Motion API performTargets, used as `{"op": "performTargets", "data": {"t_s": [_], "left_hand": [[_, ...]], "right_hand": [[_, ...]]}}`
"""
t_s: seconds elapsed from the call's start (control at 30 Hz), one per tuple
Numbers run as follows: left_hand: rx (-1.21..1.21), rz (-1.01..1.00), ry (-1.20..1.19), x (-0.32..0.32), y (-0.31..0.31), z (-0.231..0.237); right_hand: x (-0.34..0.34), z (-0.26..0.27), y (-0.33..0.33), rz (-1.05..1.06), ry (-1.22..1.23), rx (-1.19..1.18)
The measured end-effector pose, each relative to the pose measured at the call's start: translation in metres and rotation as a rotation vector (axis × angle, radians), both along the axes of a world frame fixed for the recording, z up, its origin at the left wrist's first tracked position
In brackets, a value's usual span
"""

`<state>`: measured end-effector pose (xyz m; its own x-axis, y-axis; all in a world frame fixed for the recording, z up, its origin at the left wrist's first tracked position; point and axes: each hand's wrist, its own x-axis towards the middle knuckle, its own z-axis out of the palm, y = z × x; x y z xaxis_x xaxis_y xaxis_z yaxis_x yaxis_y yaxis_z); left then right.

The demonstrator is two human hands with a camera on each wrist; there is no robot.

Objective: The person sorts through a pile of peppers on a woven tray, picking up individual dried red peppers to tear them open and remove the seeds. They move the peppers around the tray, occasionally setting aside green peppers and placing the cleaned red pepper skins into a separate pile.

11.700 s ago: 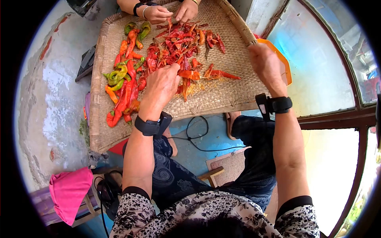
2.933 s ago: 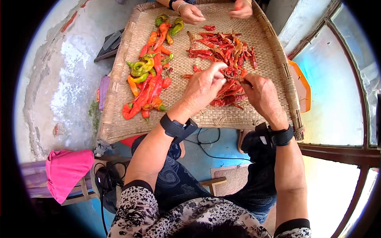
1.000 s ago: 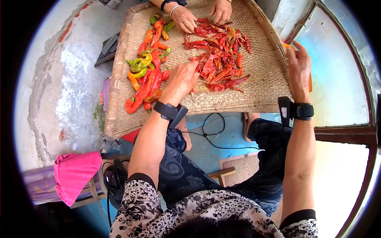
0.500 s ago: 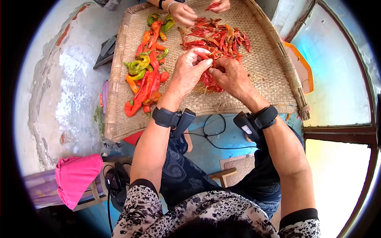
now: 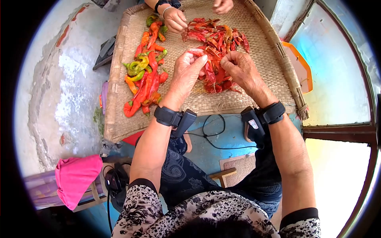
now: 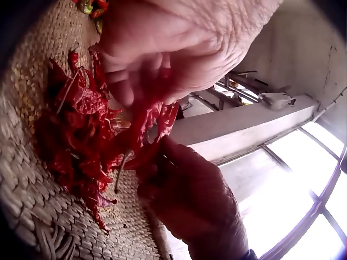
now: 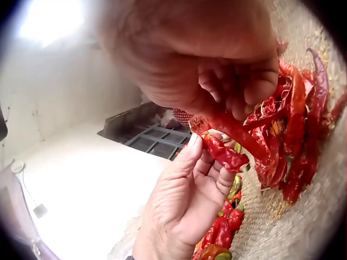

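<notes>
— Hands first. Holding what?
— Red dried chilli [image 7: 225,156] in left hand [image 5: 185,73], pinched between thumb and fingers; probably lightly, given such crumpled, brittle-looking skin.
— And right hand [image 5: 244,71]?
— Just beside, thumb close against curled fingertips. Anything between? Can't tell.
— Why so near each other?
— Likely to keep both sets of fingertips within reach of one small pod.
— Underneath?
— Heap of dried chillies [image 5: 217,43] on woven tray [image 5: 264,47], probably central for easy reach from both ends. Loose yellow seeds [image 6: 27,116] on weave beside heap.
— Further left?
— Fresh-looking peppers [image 5: 150,81], red, orange, green, in long row along left side, apart from heap; presumably kept separate to avoid mixing.
— Far end?
— Another person's hands [image 5: 175,19], one near heap, other partly cut off, contents unclear. Sharing one tray, apparently.
— Beyond?
— Pink cloth [image 5: 79,178] at lower left, clear of tray, maybe just out of the way.
</notes>
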<state>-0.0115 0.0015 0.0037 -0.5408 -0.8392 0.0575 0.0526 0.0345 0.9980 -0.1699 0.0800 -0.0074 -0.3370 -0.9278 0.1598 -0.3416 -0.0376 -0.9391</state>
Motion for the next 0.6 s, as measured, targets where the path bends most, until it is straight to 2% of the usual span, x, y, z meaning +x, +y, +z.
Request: {"op": "performTargets", "data": {"t_s": [0.1,0.17,0.27,0.33,0.37,0.4,0.47,0.5,0.57,0.6], "left_hand": [[-0.051,-0.072,-0.074,-0.001,-0.003,-0.005],[-0.082,-0.037,-0.119,-0.002,0.001,-0.004],[-0.088,0.021,-0.102,-0.002,-0.001,-0.007],[-0.102,0.046,-0.078,-0.002,-0.006,-0.012],[-0.115,0.071,-0.054,-0.002,-0.008,-0.014],[-0.114,0.071,-0.051,-0.002,-0.009,-0.013],[-0.109,0.064,-0.033,-0.001,-0.009,-0.01],[-0.11,0.066,-0.031,-0.001,-0.009,-0.01],[-0.074,0.047,-0.007,-0.004,-0.008,-0.01],[-0.075,0.046,-0.005,-0.006,-0.007,-0.009]], "right_hand": [[-0.006,0.002,0.004,-0.002,0.027,0.021],[-0.014,0.006,0.006,-0.077,-0.109,-0.012],[-0.032,0.027,0.018,-0.17,-0.447,-0.087],[-0.062,0.026,0.023,-0.215,-0.634,-0.202],[-0.074,0.026,0.029,-0.327,-0.657,-0.256],[-0.095,0.016,0.033,-0.311,-0.757,-0.379],[-0.118,0.013,0.04,-0.531,-1.042,-0.497],[-0.114,0.015,0.042,-0.529,-1.039,-0.497],[-0.105,0.019,0.05,-0.695,-1.168,-0.443],[-0.104,0.014,0.046,-0.592,-1.118,-0.364]]}}
